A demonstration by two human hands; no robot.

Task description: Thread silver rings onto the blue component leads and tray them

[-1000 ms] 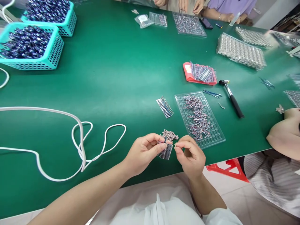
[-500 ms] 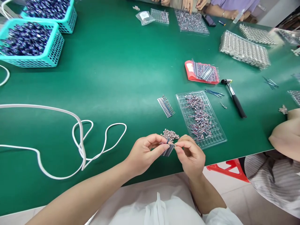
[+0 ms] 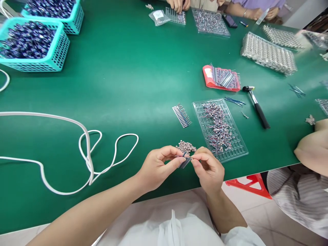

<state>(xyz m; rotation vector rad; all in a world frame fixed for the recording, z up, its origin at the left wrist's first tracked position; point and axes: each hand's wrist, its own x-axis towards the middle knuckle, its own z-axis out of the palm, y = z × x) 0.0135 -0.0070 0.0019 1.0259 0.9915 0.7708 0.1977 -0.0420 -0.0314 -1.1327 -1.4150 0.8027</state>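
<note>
Your broad green tabletop [image 3: 115, 85] carries two turquoise perforated plastic baskets [image 3: 57, 51], both heaped with glossy dark-blue parts [image 3: 29, 39]. One looped white cable [image 3: 88, 148] lies to your left. Ahead of your right hand [image 3: 210, 171] you have one clear, pocketed plastic tray [image 3: 238, 147] piled with small wired parts [image 3: 217, 128], too many to count. Beyond it lie one black-handled hammer [image 3: 261, 115] and one red packet [image 3: 208, 82]. One comb-like pronged strip [image 3: 181, 116] lies left of the tray; one pile of tiny round brownish pieces [image 3: 186, 146] sits nearer you.

The table's front edge passes beneath your forearms. Green surface stretches between the cable and your left hand [image 3: 156, 169]; the tray's near corner is just beside your right.

Your left thumb and forefinger clamp a grey ribbed strip [image 3: 185, 163], held between your hands near the pile. Your right thumb and forefinger pinch together at its right end; you cannot tell what is between them.
</note>
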